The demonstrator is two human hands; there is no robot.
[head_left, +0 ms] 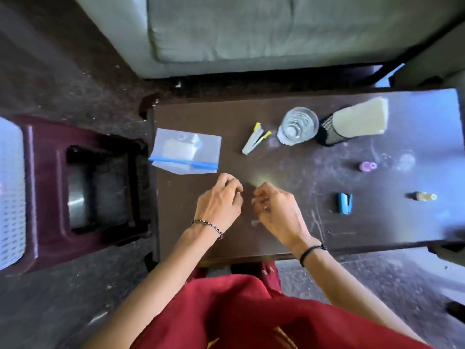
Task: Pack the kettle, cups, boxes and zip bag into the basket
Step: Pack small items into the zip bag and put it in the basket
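Left hand [219, 200] and right hand [276, 210] over the near middle of the dark table [289, 167], knuckles up, fingertips almost meeting. Fingers of both curled; cannot tell whether pinching something small or holding nothing.

Zip bag [185, 151], clear with a blue seal, flat on the table just beyond the left hand, its left corner reaching the table's left edge. Bare tabletop between bag and hands, and along the near edge right of the right wrist.

Farther right, well apart from the bag: a white-and-yellow clip [255, 139], then a glass [298, 125], just beside a black mesh holder [329, 129] with pale sheets [362, 119] standing out of it. Scattered over the right half with open gaps between: a pink bottle [367, 166], a blue stapler [344, 203], a yellow bottle [425, 196].

Close against the table's left edge, a maroon stool [45, 172] with a rectangular opening in its top. At the far left border, a white perforated surface [10, 192]. Beyond the far edge, a grey sofa cushion [251, 28].
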